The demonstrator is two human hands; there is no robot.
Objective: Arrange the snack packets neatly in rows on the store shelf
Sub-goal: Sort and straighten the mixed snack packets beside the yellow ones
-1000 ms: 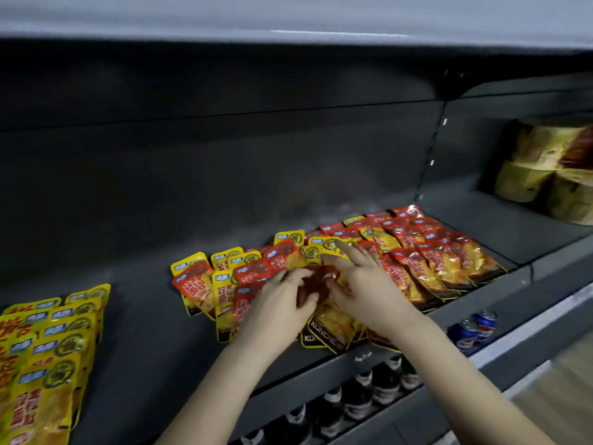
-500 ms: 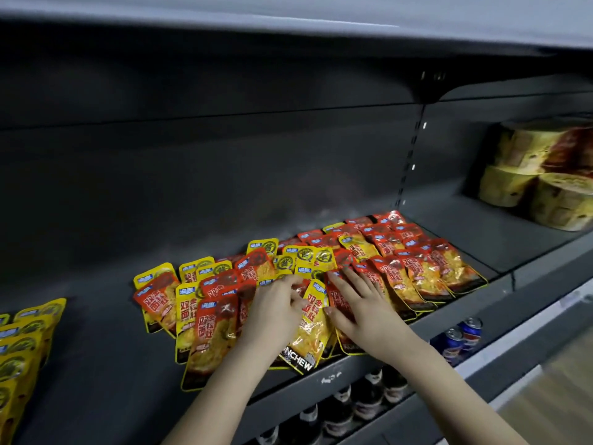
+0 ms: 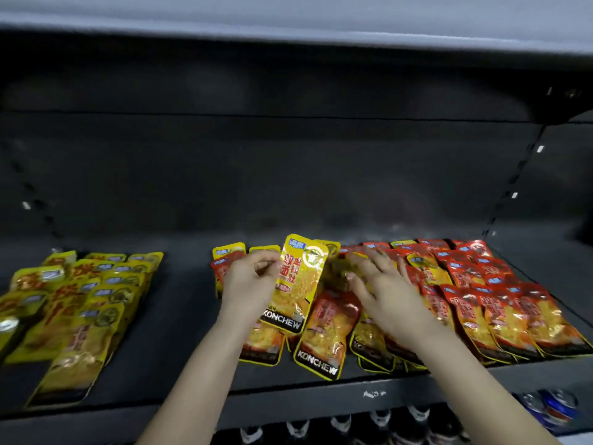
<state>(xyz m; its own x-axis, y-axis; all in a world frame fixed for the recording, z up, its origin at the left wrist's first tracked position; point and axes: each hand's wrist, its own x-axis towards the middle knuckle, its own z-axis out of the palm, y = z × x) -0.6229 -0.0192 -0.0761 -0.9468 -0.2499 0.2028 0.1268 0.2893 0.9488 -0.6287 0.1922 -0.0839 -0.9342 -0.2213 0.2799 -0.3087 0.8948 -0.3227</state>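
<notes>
My left hand point(image 3: 252, 282) pinches the left edge of a yellow snack packet point(image 3: 296, 284) and holds it tilted up above the pile. My right hand point(image 3: 382, 285) lies spread with straight fingers on the mixed red and yellow packets beside it. Red packets point(image 3: 500, 303) lie in overlapping rows on the right of the dark shelf point(image 3: 179, 319). A separate group of yellow packets point(image 3: 77, 303) lies in rows at the left. Loose packets point(image 3: 324, 335) sit askew under and between my hands.
The shelf's front lip point(image 3: 321, 396) runs across below the packets. Dark bottles point(image 3: 378, 425) and blue cans point(image 3: 552, 409) stand on the shelf underneath. A bare strip of shelf separates the two packet groups. The shelf above overhangs at the top.
My left hand has lifted a yellow packet off the pile. My right hand has slid back and right over the packets. The view has swung left, bringing the left yellow group into sight.
</notes>
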